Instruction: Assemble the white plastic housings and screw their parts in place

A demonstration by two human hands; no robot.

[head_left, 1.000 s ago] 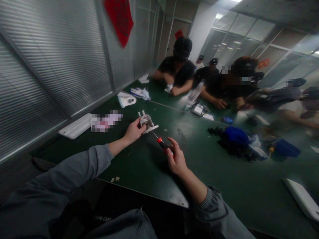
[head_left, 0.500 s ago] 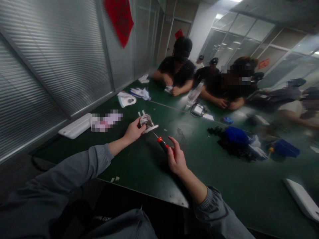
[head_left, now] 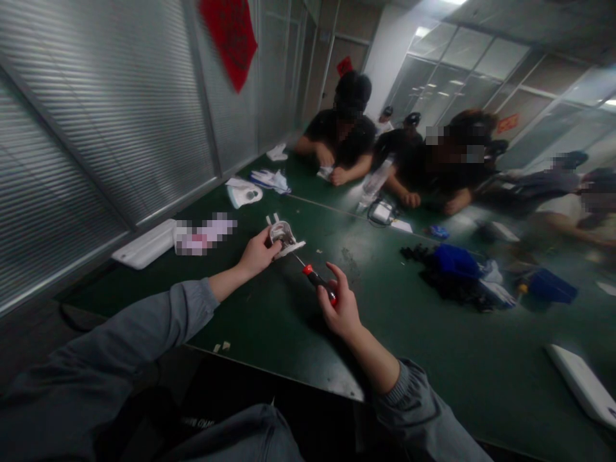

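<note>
My left hand (head_left: 258, 254) is closed around a white plastic housing (head_left: 285, 239), hollow and rounded, with two prongs sticking up at its far side. The thumb reaches into the open hollow, where small dark parts show. In my right hand (head_left: 342, 307) is a screwdriver (head_left: 316, 278) with a red and black handle, held between thumb and fingers, the index finger raised off it. Its thin shaft points up and left to the near edge of the housing. Whether the tip sits in a screw is too small to tell.
The green table (head_left: 289, 333) bears a white power strip-like case (head_left: 147, 245) at left, gloves (head_left: 270, 180) behind, a charger with cable (head_left: 382, 212), blue bins (head_left: 456, 262) at right and a white device (head_left: 582, 382). Co-workers sit across the table.
My right thumb and fingers have shifted on the screwdriver handle, the thumb moving left. My left hand and the housing stay in place. A co-worker's hand across the table has moved left.
</note>
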